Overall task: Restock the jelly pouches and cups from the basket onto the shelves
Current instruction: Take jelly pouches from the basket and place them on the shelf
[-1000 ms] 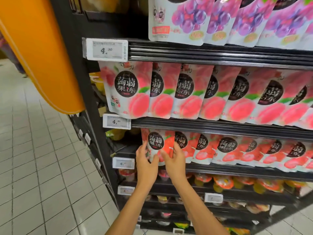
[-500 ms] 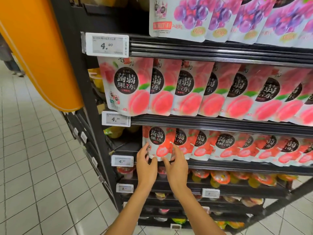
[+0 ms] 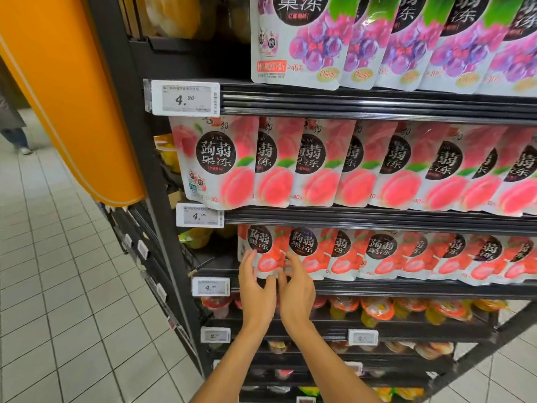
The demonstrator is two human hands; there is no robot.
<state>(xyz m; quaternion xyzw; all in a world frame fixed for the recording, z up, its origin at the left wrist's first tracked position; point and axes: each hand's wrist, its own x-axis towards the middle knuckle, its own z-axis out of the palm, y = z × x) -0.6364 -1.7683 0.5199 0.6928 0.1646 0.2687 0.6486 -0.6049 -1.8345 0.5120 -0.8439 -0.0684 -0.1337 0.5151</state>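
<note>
Here, both hands are up at the left end of the strawberry shelf (image 3: 406, 288), on the front strawberry pouch (image 3: 266, 257). That pouch stands upright at the very start of the strawberry row (image 3: 421, 254). Its bottom edge is just above the shelf's black front rail and its right side overlaps the next pouch.

The left hand (image 3: 255, 289) has its fingers (image 3: 247, 258) straight and slightly spread, lying against the pouch's lower left edge. Its thumb reaches up beneath the bottom corner, and nothing is curled round the pack. The right hand (image 3: 297, 289) sits just beside it, the two thumbs almost touching. Its fingers reach to the seam where the first pouch meets the second (they are motion-blurred, so I cannot tell whether they pinch the edge or merely rest on it).

One shelf up, the peach pouches (image 3: 319, 167) stand in an overlapping line, and above those are the grape pouches (image 3: 377, 42). Below the hands, jelly cups (image 3: 377, 311) with orange and red lids fill the next shelf, and more cups show dimly on the lower ones.

A price tag (image 3: 210, 286) reading 4.90 is clipped to the rail just left of the left hand. An orange column (image 3: 72, 97) stands left of the rack, over a pale tiled floor (image 3: 58, 315).
</note>
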